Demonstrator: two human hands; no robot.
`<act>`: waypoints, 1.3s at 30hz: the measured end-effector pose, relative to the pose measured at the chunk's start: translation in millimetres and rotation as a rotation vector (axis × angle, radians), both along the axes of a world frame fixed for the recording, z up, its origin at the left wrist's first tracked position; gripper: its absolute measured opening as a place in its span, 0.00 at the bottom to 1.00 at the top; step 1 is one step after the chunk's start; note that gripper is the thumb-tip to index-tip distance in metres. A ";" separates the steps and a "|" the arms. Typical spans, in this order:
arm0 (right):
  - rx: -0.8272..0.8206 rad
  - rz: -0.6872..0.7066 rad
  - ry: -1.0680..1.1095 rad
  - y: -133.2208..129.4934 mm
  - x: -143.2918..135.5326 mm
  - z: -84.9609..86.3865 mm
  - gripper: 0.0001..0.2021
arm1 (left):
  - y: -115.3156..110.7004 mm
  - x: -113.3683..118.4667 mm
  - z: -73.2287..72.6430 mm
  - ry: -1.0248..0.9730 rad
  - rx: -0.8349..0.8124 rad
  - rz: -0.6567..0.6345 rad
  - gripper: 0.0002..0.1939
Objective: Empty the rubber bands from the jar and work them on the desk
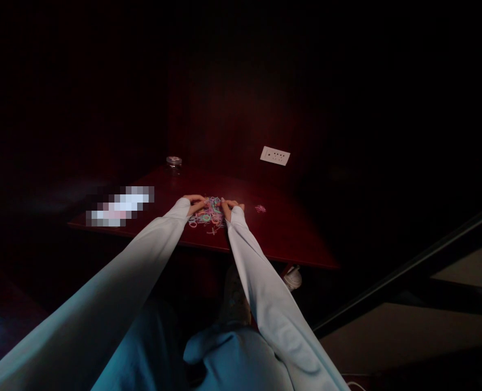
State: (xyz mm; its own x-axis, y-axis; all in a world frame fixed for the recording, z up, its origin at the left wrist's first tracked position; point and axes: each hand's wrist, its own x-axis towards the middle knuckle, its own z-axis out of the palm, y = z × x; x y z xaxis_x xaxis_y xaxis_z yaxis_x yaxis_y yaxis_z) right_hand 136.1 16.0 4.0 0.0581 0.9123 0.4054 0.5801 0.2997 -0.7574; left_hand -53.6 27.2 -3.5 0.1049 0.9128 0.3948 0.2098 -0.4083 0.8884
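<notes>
A loose heap of small coloured hair ties point(211, 217), in pink, mint, lilac and white, lies on the dark red table near its front edge. My left hand point(196, 202) reaches into the heap's left side, thumb and fingers drawn together on some hair ties. From the right, my right hand point(230, 208) has its fingers pinched at the heap's upper right edge. The two hands are a short way apart, with hair ties between them. Exactly which ties each hand grips is too small to make out. Right of my right hand lies a small separate pink bunch point(260, 208).
A clear lidded jar point(174, 164) stands at the back left of the table point(290, 233). A bright pixelated patch point(121, 206) covers something at the left. A white socket plate point(275, 156) is on the back panel. Below the table's right front is a white object point(293, 278).
</notes>
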 end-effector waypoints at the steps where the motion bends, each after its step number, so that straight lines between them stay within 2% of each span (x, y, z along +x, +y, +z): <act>1: -0.002 0.012 -0.002 -0.3 -0.2 0.0 0.18 | -0.7 -0.6 1.0 -0.005 0.004 0.001 0.28; 7: 0.019 0.013 -0.008 -3.0 -0.6 -0.4 0.12 | -1.9 0.0 2.8 -0.020 0.006 -0.019 0.28; 14: 0.064 0.086 -0.036 -2.8 0.5 -0.7 0.12 | 0.7 1.4 0.7 0.011 0.015 -0.047 0.25; 19: 0.066 0.085 -0.065 2.7 -0.4 -3.4 0.11 | 1.2 3.1 -0.8 -0.016 0.011 -0.051 0.22; 26: 0.057 0.054 -0.038 0.4 1.9 -1.3 0.09 | 0.1 3.1 -0.4 -0.058 -0.025 -0.068 0.26; 34: 0.052 0.029 0.010 0.0 3.2 0.8 0.12 | 1.5 1.1 -0.2 -0.027 0.049 0.004 0.29; 36: 0.062 -0.002 0.014 0.4 3.7 1.5 0.12 | 2.3 0.7 -1.3 -0.020 0.044 0.009 0.29; 39: 0.101 -0.167 0.000 1.1 15.0 4.5 0.13 | 3.1 -0.2 -3.5 -0.028 0.056 0.021 0.27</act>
State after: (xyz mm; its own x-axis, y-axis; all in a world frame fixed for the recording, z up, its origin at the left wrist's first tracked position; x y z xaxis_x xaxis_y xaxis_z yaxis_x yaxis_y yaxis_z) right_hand 151.1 17.1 8.5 0.2051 0.8447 0.4944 0.6280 0.2738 -0.7284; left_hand -53.8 30.2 -7.0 0.0741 0.8912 0.4474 0.1937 -0.4530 0.8702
